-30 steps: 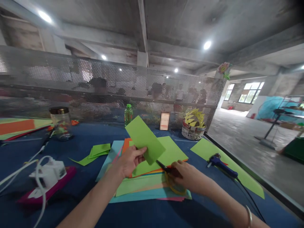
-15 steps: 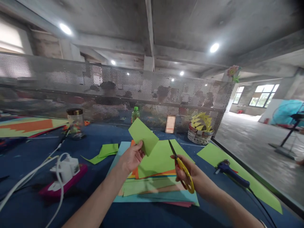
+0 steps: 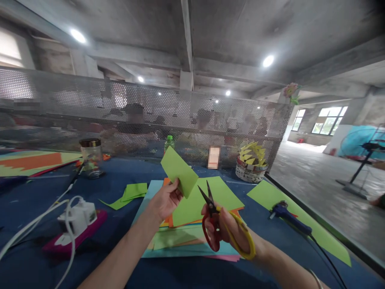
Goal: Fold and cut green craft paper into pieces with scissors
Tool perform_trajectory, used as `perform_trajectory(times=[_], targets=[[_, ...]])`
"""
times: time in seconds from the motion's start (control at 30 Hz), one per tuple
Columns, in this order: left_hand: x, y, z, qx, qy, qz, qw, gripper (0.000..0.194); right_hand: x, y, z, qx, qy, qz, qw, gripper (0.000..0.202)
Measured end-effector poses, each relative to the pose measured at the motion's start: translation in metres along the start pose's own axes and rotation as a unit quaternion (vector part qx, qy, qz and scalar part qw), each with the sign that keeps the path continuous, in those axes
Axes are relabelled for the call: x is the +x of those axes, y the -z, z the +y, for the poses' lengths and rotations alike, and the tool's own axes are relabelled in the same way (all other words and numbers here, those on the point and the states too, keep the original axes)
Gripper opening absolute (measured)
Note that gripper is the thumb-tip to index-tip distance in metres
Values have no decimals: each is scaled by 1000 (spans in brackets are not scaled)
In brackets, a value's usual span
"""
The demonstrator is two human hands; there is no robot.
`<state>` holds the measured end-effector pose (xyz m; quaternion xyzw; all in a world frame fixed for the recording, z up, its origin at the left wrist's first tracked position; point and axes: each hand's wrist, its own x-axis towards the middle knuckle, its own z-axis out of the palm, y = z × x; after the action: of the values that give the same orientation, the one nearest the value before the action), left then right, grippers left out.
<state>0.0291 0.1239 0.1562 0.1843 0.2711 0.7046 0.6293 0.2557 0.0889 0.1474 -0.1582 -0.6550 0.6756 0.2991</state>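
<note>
While you held both arms out over the blue table [image 3: 168, 277], the items were arranged, from left to right, as follows. At the far left lay a pile of coloured sheets [image 3: 39, 161], orange and pale green among them. Beside it stood a lidded clear jar [image 3: 92, 161] with orange and green bits visible in or through it. Nearer you, a magenta power strip [image 3: 87, 235] bore white plugs [image 3: 80, 218] and cables. Small green pieces [image 3: 132, 193] lay between the jar and your left hand [image 3: 169, 201]. Your left hand was clamped, thumb against fingers, on the lower edge of a green paper piece [image 3: 180, 172], raised and tilted in front of a green-capped bottle [image 3: 170, 140]. Below spread a paper stack [image 3: 171, 243], green, orange, blue and pink. Your right hand [image 3: 236, 230] was closed around the red and yellow handles of the scissors [image 3: 213, 209], whose blades stood open, points up, near the paper piece. Behind, a blurred upright rectangle [image 3: 213, 157] preceded a woven basket [image 3: 250, 173] of yellow pointed shapes [image 3: 252, 153]. At right, a blue glue gun [image 3: 293, 220] lay across a long green sheet [image 3: 331, 245].
</note>
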Motion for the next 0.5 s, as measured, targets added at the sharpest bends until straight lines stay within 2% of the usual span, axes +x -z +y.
perform_trajectory(times=[0.5], targets=[[-3, -3, -1, 8, 5, -4, 1000, 22, 3, 1, 4, -17, -1, -8, 1000, 48]])
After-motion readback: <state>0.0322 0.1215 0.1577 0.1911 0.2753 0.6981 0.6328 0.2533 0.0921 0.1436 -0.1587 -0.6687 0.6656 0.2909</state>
